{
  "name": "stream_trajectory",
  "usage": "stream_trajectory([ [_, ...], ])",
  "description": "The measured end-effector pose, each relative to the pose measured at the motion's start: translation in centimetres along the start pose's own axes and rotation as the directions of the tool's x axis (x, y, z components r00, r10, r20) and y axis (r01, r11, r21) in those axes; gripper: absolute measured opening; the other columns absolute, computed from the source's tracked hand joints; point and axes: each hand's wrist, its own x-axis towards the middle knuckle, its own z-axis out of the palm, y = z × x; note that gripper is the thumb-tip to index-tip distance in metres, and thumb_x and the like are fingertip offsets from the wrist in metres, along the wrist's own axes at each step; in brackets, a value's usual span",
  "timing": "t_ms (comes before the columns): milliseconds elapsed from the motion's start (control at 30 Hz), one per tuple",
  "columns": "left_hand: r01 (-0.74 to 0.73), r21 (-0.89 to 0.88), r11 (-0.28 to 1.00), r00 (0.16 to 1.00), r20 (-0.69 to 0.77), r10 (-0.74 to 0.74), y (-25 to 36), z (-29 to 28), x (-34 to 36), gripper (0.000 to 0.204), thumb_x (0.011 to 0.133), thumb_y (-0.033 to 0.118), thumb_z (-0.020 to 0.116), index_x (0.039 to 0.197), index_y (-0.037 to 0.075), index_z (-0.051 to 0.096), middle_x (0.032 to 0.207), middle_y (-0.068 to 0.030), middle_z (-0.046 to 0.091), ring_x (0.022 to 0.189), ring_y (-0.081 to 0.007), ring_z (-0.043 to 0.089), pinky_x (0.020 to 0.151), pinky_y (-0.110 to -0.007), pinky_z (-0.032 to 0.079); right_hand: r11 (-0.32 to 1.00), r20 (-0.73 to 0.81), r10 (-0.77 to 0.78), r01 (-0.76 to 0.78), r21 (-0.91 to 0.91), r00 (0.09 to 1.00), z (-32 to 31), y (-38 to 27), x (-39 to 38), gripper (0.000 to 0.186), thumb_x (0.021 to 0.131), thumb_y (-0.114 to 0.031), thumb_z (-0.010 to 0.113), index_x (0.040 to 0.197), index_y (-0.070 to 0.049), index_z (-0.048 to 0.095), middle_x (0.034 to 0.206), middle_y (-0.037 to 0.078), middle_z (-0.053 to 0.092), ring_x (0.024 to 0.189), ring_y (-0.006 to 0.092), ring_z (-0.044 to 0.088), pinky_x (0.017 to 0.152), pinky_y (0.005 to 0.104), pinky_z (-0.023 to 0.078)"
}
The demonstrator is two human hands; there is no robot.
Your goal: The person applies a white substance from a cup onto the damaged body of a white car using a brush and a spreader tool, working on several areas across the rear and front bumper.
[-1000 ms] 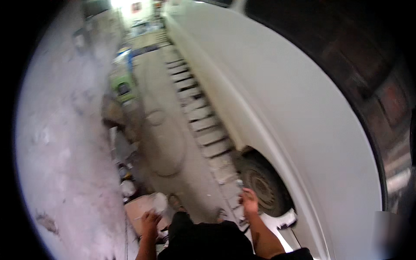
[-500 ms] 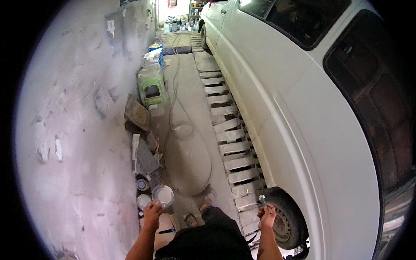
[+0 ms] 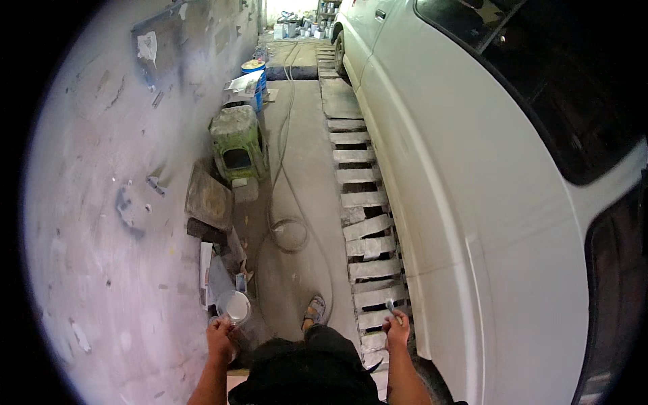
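My left hand grips a clear plastic cup with pale grey or white contents, low at the left beside the scuffed wall. My right hand is closed on a small metallic tool, too small to name exactly, held upright near the white van's lower side. My sandalled foot is on the dusty concrete floor between wall and van.
Along the wall are a board, a grimy green stool, a blue bucket and scraps. A hose lies looped on the walkway. A slatted strip runs beside the van. Cans crowd the far end.
I have moved forward along the van: the stool and hose look nearer, and the rear wheel has mostly dropped out of view. Both hands still carry the cup and tool.
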Motion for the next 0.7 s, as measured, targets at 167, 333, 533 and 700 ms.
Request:
stream_trajectory([
  [167, -0.093, -0.009, 0.996, 0.995, 0.033, 0.093, 4.7, 4.7, 6.6, 0.018, 0.089, 0.021, 0.058, 0.089, 0.003, 0.054, 0.080, -0.0057, 0.056, 0.070, -0.0172, 0.058, 0.069, -0.031, 0.052, 0.995, 0.071, -0.090, 0.086, 0.057, 0.993, 8.7, -10.2, 6.4, 0.027, 0.081, -0.002, 0.054, 0.107, -0.009, 0.050, 0.076, 0.006, 0.060, 0.054, 0.0135, 0.053, 0.050, 0.0263, 0.046],
  [333, -0.088, -0.010, 0.996, 0.996, 0.007, 0.088, 9.4, 10.7, 12.2, 0.015, 0.090, 0.018, 0.055, 0.086, 0.004, 0.054, 0.078, -0.0036, 0.054, 0.073, -0.0156, 0.057, 0.071, -0.031, 0.051, 0.994, 0.031, -0.100, 0.099, 0.038, 0.995, 13.5, -13.0, 11.6, 0.028, 0.080, -0.004, 0.055, 0.107, -0.010, 0.050, 0.075, 0.006, 0.060, 0.054, 0.0132, 0.054, 0.049, 0.0261, 0.046],
  [533, -0.023, -0.013, 1.000, 0.999, 0.047, 0.023, 12.7, 14.4, 23.6, 0.015, 0.091, 0.017, 0.054, 0.090, 0.002, 0.055, 0.080, -0.0030, 0.055, 0.074, -0.0131, 0.057, 0.068, -0.028, 0.051, 0.960, -0.013, 0.003, -0.006, -0.280, 1.000, 18.2, -11.8, 16.3, 0.027, 0.078, -0.003, 0.055, 0.105, -0.009, 0.050, 0.073, 0.006, 0.057, 0.055, 0.0145, 0.054, 0.048, 0.0266, 0.046],
  [700, 0.021, -0.065, 0.998, 0.995, 0.104, -0.014, 18.5, 18.6, 33.9, 0.018, 0.091, 0.016, 0.054, 0.099, 0.001, 0.057, 0.081, -0.0027, 0.056, 0.071, -0.0118, 0.057, 0.068, -0.027, 0.051, 0.814, -0.083, 0.072, -0.107, -0.571, 0.994, 15.4, -5.7, 19.5, 0.020, 0.083, -0.007, 0.049, 0.103, -0.008, 0.052, 0.073, 0.008, 0.057, 0.059, 0.0178, 0.057, 0.048, 0.0304, 0.047],
])
